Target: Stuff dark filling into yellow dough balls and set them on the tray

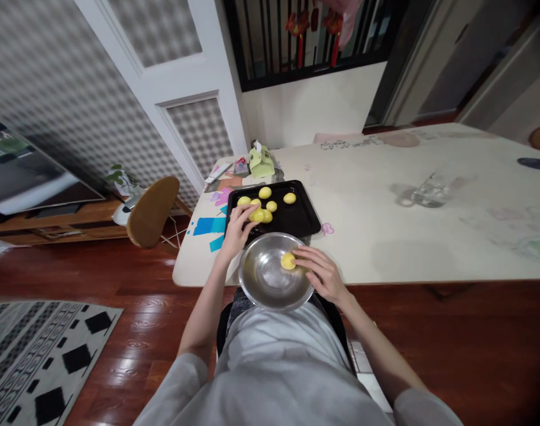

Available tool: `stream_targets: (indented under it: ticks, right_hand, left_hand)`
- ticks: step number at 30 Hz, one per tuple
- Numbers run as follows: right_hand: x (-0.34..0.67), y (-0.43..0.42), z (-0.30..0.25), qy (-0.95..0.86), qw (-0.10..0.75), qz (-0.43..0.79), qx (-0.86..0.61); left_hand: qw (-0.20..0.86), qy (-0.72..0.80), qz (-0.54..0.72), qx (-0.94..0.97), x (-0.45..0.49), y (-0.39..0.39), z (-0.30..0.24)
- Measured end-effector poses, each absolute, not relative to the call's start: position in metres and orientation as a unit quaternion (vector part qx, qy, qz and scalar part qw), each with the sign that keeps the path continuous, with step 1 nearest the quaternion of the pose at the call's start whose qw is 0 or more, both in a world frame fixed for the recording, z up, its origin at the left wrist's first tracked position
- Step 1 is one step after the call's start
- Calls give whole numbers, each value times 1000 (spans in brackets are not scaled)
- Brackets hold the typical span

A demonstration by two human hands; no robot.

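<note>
Head view: pinching one lemon in left hand, over tray just beyond bowl; more lemons on tray. Touching second lemon with right hand, within bowl's rim; can't say if gripped.

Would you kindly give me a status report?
Left hand on one lemon, at black tray. Right hand touching another lemon, over metal bowl. Nothing visibly blocking.

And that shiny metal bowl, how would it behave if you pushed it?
Its smooth, shiny surface suggests the bowl would stay stiff and might feel slippery. It could tip if pushed carelessly, since in this view it reaches past the near edge of the table.
</note>
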State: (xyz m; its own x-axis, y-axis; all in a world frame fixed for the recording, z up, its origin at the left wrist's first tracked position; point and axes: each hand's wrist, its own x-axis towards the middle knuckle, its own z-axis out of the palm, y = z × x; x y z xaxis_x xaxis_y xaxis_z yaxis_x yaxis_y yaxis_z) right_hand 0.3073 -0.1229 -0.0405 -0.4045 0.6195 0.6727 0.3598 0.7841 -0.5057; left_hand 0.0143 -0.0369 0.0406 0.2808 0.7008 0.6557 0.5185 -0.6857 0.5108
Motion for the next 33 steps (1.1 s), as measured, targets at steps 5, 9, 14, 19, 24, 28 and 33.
stream_targets:
  ticks: [5, 9, 14, 19, 24, 28, 33]
  right_hand:
    - [308, -122, -44, -827, 454, 137, -301]
    - [307, -120, -45, -827, 473, 126, -277]
    - [306, -120, -43, -826, 475, 120, -278]
    - [307, -121, -42, -829, 473, 113, -275]
    - [307, -120, -42, -837, 464, 105, -269]
    - [307, -120, -42, -838, 462, 105, -271]
    - [307, -120, -42, -838, 462, 106, -270]
  left_hand:
    - [160, 422, 452, 770, 38, -97, 42]
    - [187, 459, 400, 771, 57, -123, 29]
    - [181, 507, 351, 766, 61, -124, 18]
    - [166, 558, 259, 770, 65, -124, 21]
    - [130, 581, 221, 772, 69, -128, 22]
    - [83, 574, 248, 776, 68, -129, 18]
    - [82, 555, 270, 782, 65, -129, 16]
